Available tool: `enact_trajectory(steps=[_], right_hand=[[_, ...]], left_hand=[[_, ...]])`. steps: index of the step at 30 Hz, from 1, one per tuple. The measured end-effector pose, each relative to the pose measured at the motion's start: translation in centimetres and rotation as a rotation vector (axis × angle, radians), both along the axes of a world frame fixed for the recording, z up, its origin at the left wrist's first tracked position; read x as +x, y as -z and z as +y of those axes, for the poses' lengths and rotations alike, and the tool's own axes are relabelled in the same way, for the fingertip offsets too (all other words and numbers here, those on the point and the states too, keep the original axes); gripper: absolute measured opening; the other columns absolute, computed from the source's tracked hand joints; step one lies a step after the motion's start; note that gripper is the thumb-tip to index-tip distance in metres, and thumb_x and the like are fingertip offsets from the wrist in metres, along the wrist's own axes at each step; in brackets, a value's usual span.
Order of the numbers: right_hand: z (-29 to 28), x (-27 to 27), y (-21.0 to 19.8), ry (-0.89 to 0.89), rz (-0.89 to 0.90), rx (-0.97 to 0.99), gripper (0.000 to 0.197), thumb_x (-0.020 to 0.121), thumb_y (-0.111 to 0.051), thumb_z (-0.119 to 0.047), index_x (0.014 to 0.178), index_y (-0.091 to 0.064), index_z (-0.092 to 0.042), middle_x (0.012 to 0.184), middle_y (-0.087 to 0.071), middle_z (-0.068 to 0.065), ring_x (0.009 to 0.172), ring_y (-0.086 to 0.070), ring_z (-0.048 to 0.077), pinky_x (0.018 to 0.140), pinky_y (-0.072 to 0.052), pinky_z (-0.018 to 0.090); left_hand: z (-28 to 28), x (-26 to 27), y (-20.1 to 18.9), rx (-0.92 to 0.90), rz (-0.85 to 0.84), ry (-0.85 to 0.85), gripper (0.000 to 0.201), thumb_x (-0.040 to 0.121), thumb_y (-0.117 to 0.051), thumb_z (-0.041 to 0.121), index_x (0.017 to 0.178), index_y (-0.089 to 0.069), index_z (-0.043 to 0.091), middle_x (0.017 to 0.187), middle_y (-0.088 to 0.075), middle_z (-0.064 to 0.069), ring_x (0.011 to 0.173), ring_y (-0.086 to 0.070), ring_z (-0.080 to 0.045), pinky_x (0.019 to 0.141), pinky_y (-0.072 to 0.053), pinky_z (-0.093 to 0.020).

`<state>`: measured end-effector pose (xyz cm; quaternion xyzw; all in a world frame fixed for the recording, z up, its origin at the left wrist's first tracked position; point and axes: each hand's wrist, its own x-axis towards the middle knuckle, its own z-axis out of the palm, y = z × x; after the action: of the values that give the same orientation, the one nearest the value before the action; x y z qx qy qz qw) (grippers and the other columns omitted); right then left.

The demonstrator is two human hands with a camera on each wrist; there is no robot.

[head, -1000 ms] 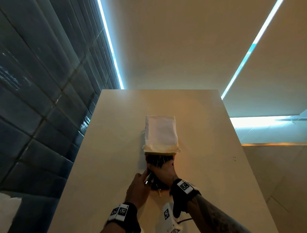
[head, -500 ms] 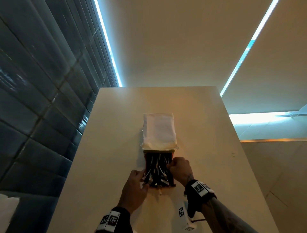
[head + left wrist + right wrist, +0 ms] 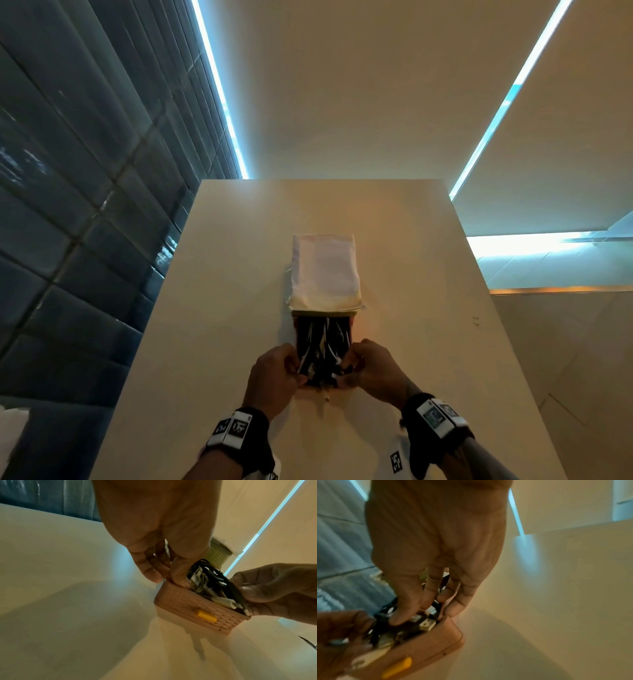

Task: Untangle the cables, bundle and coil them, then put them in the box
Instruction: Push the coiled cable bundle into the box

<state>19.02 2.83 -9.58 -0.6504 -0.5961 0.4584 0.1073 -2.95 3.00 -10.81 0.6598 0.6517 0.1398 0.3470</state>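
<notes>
Hands come first, near the front edge of the table (image 3: 428,274). The left hand (image 3: 274,373) grips the left side of the pink box (image 3: 197,605), and the right hand (image 3: 373,370) grips the right side. Black and white cables (image 3: 323,346) fill the box. Farther back, the open lid (image 3: 323,270) stands up.

Modern interior room, type uncertain.
I face a pale table (image 3: 394,240), padded dark wall panels (image 3: 85,205), recessed light strips (image 3: 219,89).
</notes>
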Motion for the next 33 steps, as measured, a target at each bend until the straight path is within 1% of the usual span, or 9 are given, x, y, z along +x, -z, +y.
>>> enact_trajectory(steps=[2, 6, 8, 10, 12, 15, 20, 27, 33], right_hand=[[0.2, -0.5, -0.1, -0.041, -0.054, 0.048, 0.032, 0.065, -0.083, -0.020, 0.069, -0.054, -0.032, 0.091, -0.051, -0.006, 0.080, -0.049, 0.011, 0.060, -0.037, 0.011], [-0.2, -0.9, 0.2, -0.078, -0.105, 0.126, 0.021, 0.068, -0.078, -0.021, 0.077, -0.060, -0.021, 0.095, -0.050, -0.002, 0.086, -0.052, 0.019, 0.069, -0.045, 0.027], [-0.7, -0.9, 0.5, -0.126, -0.130, 0.182, 0.015, 0.074, -0.074, -0.022, 0.082, -0.065, -0.012, 0.096, -0.048, 0.000, 0.085, -0.050, 0.018, 0.069, -0.041, 0.026], [-1.0, -0.8, 0.5, -0.140, -0.131, 0.199, 0.015, 0.079, -0.071, -0.021, 0.086, -0.068, -0.008, 0.095, -0.047, 0.000, 0.086, -0.048, 0.017, 0.070, -0.039, 0.023], [-0.8, -0.6, 0.3, -0.136, -0.107, 0.202, 0.012, 0.080, -0.072, -0.021, 0.086, -0.071, -0.010, 0.090, -0.049, -0.003, 0.086, -0.049, 0.016, 0.070, -0.039, 0.018], [-0.8, -0.3, -0.3, -0.156, -0.076, 0.210, 0.014, 0.079, -0.074, -0.028, 0.087, -0.074, -0.016, 0.076, -0.047, -0.015, 0.081, -0.047, 0.010, 0.064, -0.033, 0.006], [-1.7, -0.4, -0.1, -0.119, -0.088, 0.189, 0.029, 0.073, -0.076, -0.039, 0.093, -0.067, -0.020, 0.089, -0.054, -0.007, 0.081, -0.052, 0.012, 0.061, -0.035, 0.009], [-1.8, -1.1, 0.0, -0.123, -0.132, 0.217, 0.015, 0.083, -0.067, -0.031, 0.093, -0.067, -0.019, 0.091, -0.058, -0.004, 0.081, -0.057, 0.014, 0.061, -0.039, 0.015], [-1.7, -1.8, 0.0, -0.078, -0.188, 0.202, 0.017, 0.081, -0.068, -0.029, 0.090, -0.064, -0.015, 0.094, -0.061, 0.000, 0.080, -0.055, 0.017, 0.065, -0.045, 0.028]], left_hand=[[0.2, 0.3, -0.2, -0.004, 0.043, 0.000, 0.037, 0.063, -0.079, 0.015, 0.062, -0.047, 0.033, 0.075, -0.060, 0.011, 0.071, -0.059, -0.012, 0.058, -0.038, -0.016], [0.2, 0.3, -0.8, -0.020, 0.045, 0.028, 0.023, 0.067, -0.074, 0.012, 0.068, -0.059, 0.029, 0.082, -0.061, 0.005, 0.078, -0.062, -0.018, 0.068, -0.048, -0.024], [0.0, -0.1, -1.4, -0.062, -0.003, 0.065, 0.021, 0.071, -0.074, 0.014, 0.072, -0.061, 0.030, 0.085, -0.062, 0.006, 0.080, -0.061, -0.013, 0.076, -0.051, -0.027], [-0.6, -0.4, -2.2, -0.082, -0.010, 0.104, 0.015, 0.071, -0.077, 0.031, 0.074, -0.062, 0.030, 0.087, -0.059, 0.010, 0.079, -0.059, -0.007, 0.075, -0.051, -0.026], [-1.6, 0.0, -2.8, -0.101, 0.047, 0.137, 0.034, 0.061, -0.076, 0.055, 0.076, -0.062, 0.028, 0.089, -0.054, 0.013, 0.083, -0.054, -0.004, 0.066, -0.044, -0.021], [-2.9, 1.5, -2.7, -0.081, 0.239, 0.195, 0.052, 0.056, -0.067, 0.072, 0.086, -0.061, 0.029, 0.096, -0.048, 0.011, 0.097, -0.045, -0.010, 0.072, -0.044, -0.024], [-2.8, 2.3, -1.6, -0.064, 0.254, 0.101, 0.044, 0.062, -0.074, 0.063, 0.086, -0.063, 0.027, 0.091, -0.054, 0.009, 0.097, -0.046, -0.014, 0.077, -0.048, -0.028], [-1.3, 2.1, -1.3, -0.011, 0.179, 0.040, 0.042, 0.063, -0.079, 0.055, 0.092, -0.072, 0.025, 0.090, -0.073, 0.003, 0.083, -0.066, -0.017, 0.064, -0.045, -0.022], [0.2, 2.2, -0.5, -0.227, 0.112, -0.150, 0.025, 0.059, -0.081, 0.032, 0.079, -0.071, 0.023, 0.079, -0.069, 0.005, 0.078, -0.066, -0.019, 0.064, -0.050, -0.024]])
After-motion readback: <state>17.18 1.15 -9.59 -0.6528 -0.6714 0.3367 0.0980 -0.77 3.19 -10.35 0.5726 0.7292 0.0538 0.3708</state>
